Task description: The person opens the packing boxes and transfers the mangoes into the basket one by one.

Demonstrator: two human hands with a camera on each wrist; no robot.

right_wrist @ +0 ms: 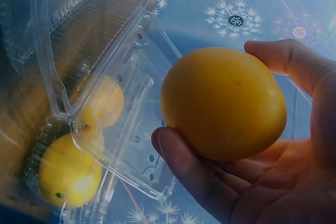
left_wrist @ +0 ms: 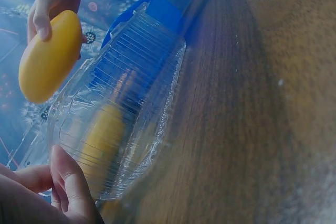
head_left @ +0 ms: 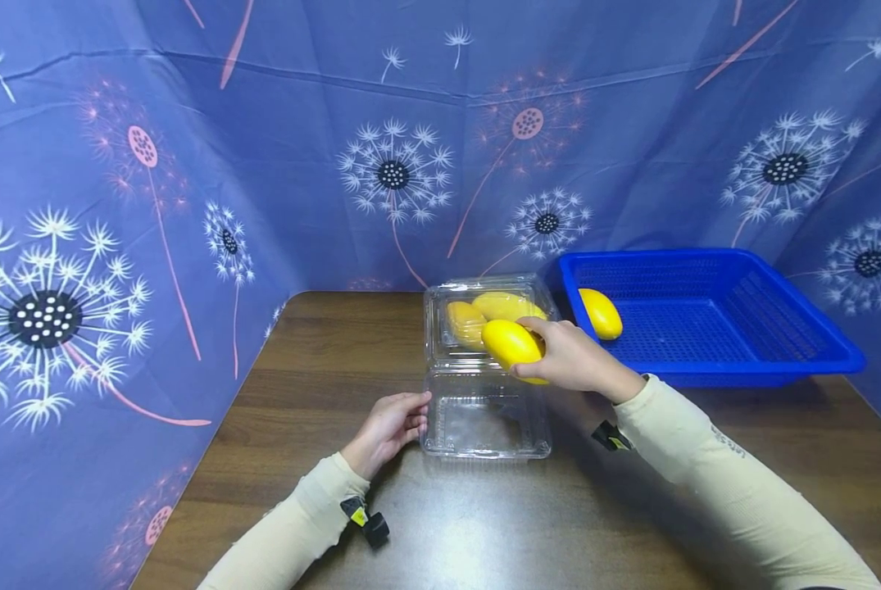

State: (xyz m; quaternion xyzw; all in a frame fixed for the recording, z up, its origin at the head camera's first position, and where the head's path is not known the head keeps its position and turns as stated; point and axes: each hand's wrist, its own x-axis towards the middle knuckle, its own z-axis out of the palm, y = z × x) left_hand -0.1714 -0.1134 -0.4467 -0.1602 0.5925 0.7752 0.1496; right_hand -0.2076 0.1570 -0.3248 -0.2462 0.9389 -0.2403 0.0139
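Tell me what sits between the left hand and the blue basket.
In the head view, the clear plastic container lies there; the right hand also comes between, holding a yellow fruit over it.

Glossy plastic container, smooth mango, plastic basket, wood-grain table

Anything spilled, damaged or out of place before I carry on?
Nothing stands out. The blue basket sits upright with one yellow fruit inside, the left hand holds the clear container by its edge, and the right hand grips another fruit; no spill or damage shows.
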